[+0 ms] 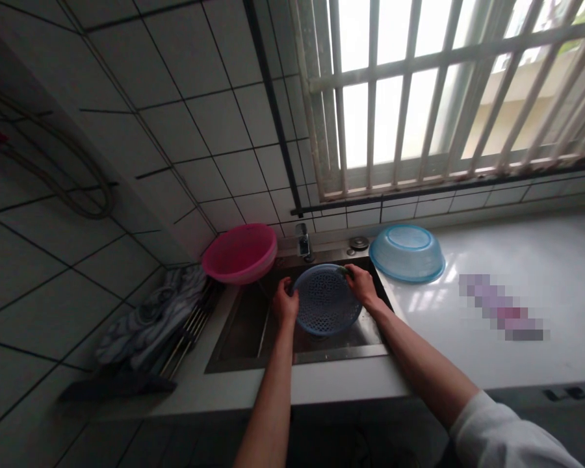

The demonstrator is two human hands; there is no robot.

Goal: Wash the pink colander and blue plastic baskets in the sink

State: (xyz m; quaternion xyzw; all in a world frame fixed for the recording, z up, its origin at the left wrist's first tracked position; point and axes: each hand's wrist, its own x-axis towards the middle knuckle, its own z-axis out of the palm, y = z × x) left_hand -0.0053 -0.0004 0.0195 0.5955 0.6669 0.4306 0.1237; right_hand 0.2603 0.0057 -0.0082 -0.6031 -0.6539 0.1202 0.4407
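Observation:
A blue perforated colander (325, 300) is held over the steel sink (244, 338). My left hand (285, 303) grips its left rim and my right hand (362, 285) grips its upper right rim. Something green shows at the rim by my right fingers; I cannot tell what it is. The tap (303, 240) stands just behind the colander.
A pink basin (240, 253) rests at the sink's back left corner. A light blue basin (406, 252) lies upside down on the white counter (468, 338) to the right. A grey cloth (151, 318) lies on a rack at left. A barred window is above.

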